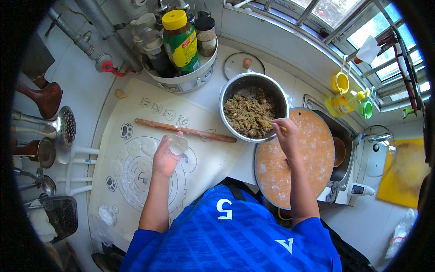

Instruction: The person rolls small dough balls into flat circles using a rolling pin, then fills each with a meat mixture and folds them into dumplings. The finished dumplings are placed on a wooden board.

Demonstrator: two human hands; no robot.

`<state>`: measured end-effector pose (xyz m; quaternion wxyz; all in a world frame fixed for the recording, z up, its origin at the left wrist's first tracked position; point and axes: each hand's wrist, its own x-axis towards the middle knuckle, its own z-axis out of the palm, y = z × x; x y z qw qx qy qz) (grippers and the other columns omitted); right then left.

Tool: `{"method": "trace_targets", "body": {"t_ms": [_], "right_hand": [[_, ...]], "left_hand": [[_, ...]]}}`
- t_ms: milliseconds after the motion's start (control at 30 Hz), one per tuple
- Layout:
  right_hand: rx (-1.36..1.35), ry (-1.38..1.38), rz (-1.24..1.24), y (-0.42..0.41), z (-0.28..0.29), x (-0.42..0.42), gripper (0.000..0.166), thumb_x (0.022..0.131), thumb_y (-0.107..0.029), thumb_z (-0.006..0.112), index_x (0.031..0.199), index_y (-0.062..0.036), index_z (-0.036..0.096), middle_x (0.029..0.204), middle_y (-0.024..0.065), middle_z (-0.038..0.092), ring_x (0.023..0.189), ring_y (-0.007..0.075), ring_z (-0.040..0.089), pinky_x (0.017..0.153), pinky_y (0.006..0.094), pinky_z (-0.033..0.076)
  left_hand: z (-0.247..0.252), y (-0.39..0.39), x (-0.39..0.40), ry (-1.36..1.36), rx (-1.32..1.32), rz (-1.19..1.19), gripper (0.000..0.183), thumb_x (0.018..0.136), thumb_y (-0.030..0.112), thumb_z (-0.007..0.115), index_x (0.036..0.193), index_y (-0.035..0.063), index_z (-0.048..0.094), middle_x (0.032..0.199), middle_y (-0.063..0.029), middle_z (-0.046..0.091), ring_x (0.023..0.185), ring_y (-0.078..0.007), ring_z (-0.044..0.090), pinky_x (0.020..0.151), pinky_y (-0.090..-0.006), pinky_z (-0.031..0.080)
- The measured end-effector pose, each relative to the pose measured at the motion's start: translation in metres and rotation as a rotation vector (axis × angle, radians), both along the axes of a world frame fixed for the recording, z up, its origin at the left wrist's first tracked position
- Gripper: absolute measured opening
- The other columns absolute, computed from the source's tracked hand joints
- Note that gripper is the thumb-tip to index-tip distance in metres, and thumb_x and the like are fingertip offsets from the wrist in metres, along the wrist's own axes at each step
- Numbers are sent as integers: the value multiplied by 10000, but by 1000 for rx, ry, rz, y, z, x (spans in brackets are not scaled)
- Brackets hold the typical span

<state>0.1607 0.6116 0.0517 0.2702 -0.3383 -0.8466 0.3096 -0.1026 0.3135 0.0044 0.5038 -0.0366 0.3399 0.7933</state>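
Note:
On the palm and fingers of my left hand lies a thin round dough wrapper, above the printed silicone mat. My right hand grips the end of a small wooden utensil, its tip in the chopped filling inside a metal pot. A wooden rolling pin rests on the mat between my left hand and the pot. Several pale round wrappers lie on the mat to the left. Under my right forearm is a round, floured wooden board.
The mat covers the left counter. Behind it, a round white tub holds jars and bottles. A glass lid lies behind the pot. The board overlaps the sink. Ladles and a skimmer hang on the left wall.

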Motion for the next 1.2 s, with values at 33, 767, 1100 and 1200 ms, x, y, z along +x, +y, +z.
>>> {"method": "trace_targets", "body": {"t_ms": [33, 767, 1100, 1200], "right_hand": [[-104, 21, -19, 1, 3, 5, 85, 858, -44, 653, 937, -14, 662, 866, 105, 640, 789, 214, 645, 708, 322, 543], [-851, 312, -39, -5, -36, 28, 198, 922, -169, 620, 998, 6, 670, 869, 65, 664, 732, 122, 624, 691, 250, 522], [-817, 541, -217, 0, -37, 32, 220, 924, -175, 614, 1024, 16, 654, 868, 73, 663, 706, 122, 630, 672, 252, 532], [-789, 575, -213, -4, -13, 29, 203, 926, -149, 607, 1028, 21, 651, 877, 80, 665, 723, 121, 629, 681, 249, 530]], "left_hand": [[-2, 2, 4, -67, -7, -5, 249, 908, 185, 591, 1150, 131, 576, 1300, -94, 558, 1152, -242, 547, 965, -434, 426], [-28, 106, 68, -229, -109, -275, 318, 948, 125, 482, 1237, -7, 470, 1267, -192, 564, 1121, -287, 586, 947, -408, 488], [17, 142, 54, -346, 50, -174, 341, 976, 207, 473, 1276, 45, 474, 1322, -185, 521, 1223, -290, 508, 1037, -414, 410], [14, 166, 60, -400, -8, -173, 369, 988, 236, 445, 1297, 34, 451, 1315, -185, 526, 1226, -298, 504, 1048, -426, 390]]}}
